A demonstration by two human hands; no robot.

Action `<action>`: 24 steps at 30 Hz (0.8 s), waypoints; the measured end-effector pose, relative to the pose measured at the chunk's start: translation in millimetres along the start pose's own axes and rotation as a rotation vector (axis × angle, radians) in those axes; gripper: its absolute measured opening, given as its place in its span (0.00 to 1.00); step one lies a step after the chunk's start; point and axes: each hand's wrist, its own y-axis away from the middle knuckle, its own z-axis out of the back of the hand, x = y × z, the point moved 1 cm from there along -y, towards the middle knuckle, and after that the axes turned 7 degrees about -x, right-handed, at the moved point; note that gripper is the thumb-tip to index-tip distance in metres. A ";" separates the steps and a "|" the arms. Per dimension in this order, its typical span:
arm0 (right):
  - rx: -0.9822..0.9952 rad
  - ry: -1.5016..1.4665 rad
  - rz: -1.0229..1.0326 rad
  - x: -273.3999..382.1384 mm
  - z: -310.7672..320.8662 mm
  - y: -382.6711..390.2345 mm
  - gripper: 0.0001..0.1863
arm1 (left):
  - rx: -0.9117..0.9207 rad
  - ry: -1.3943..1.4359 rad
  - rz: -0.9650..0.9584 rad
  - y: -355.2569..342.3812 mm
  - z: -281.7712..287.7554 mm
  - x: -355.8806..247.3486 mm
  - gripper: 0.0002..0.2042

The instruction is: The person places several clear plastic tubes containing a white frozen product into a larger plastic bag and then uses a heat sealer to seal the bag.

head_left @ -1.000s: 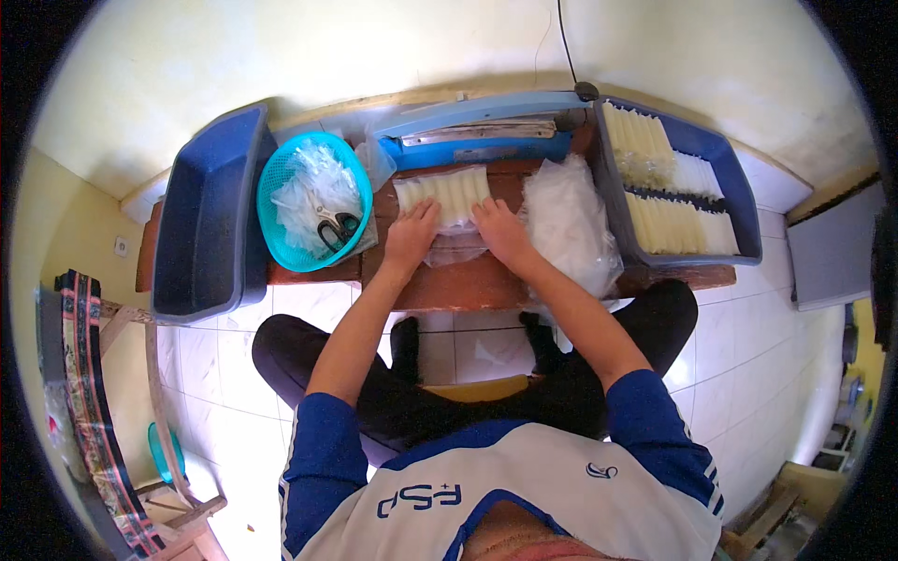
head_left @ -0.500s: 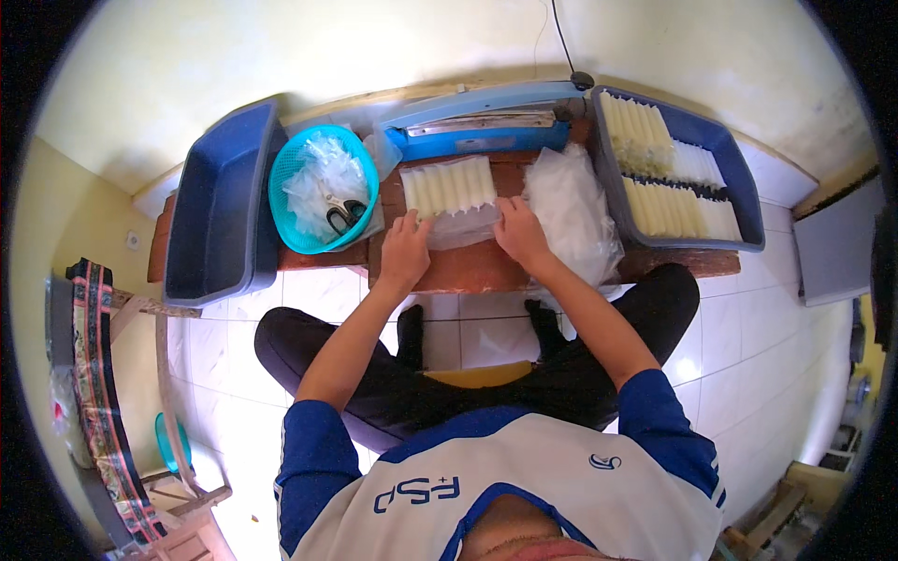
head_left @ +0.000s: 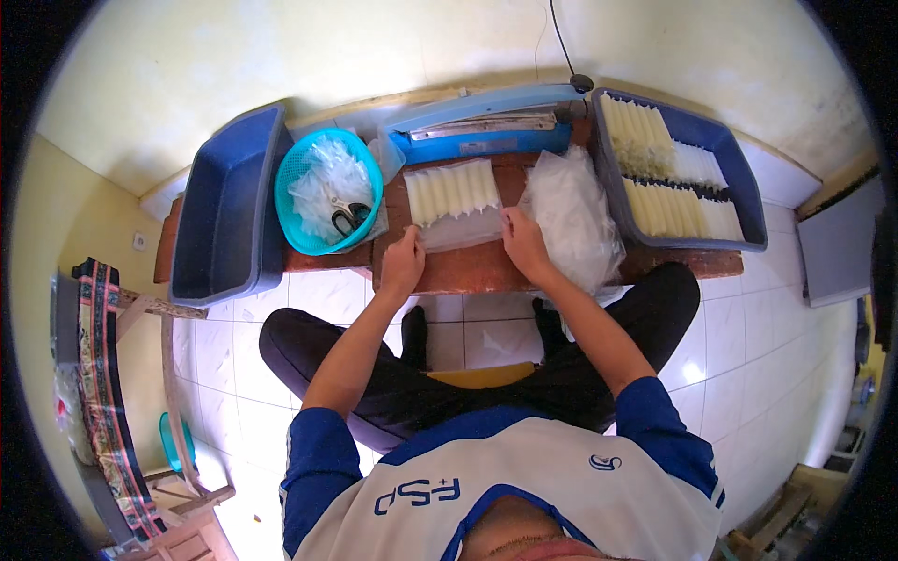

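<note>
On the wooden table lies a clear plastic bag [head_left: 458,233] with a row of several pale yellow sticks [head_left: 453,191] side by side in its far part; I cannot tell if they are candles or frozen pops. My left hand [head_left: 403,263] pinches the bag's left edge near the front, fingers closed. Opposite it, my right hand [head_left: 526,243] is closed on the right edge. The flat near part of the bag spans the gap between them. Just right of my right hand sits a heap of clear plastic bags [head_left: 572,210]. Behind the filled bag stands a blue bag sealer [head_left: 486,138], its arm raised.
A turquoise basket [head_left: 283,198] holds plastic scraps and black-handled scissors [head_left: 350,217]. Farther left is a dark blue tub [head_left: 220,201]. At the right, another blue tub [head_left: 692,243] carries rows of packed sticks. The wooden table [head_left: 468,270] ends close before my knees.
Both hands have drawn slightly toward me along the bag's sides, and their fingers now pinch its near edges. The sticks lie in the same row. My view has shifted a little.
</note>
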 end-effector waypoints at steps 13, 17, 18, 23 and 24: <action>-0.053 -0.360 -0.348 -2.6 1.7 11.5 0.08 | 0.106 0.371 0.000 -3.8 7.9 27.7 0.08; -0.022 -0.181 -0.246 -4.0 6.7 9.1 0.09 | 0.072 0.229 -0.086 -6.1 5.9 25.5 0.09; -0.022 -0.181 -0.244 -3.8 7.0 7.3 0.09 | 0.070 0.229 -0.086 -6.9 3.9 26.2 0.09; -0.025 -0.103 -0.054 3.6 12.6 -7.8 0.06 | -0.139 0.310 -0.145 -13.6 3.6 25.7 0.06; -0.030 -0.101 -0.052 6.1 16.3 -16.3 0.06 | -0.141 0.312 -0.150 -19.1 5.9 22.6 0.06</action>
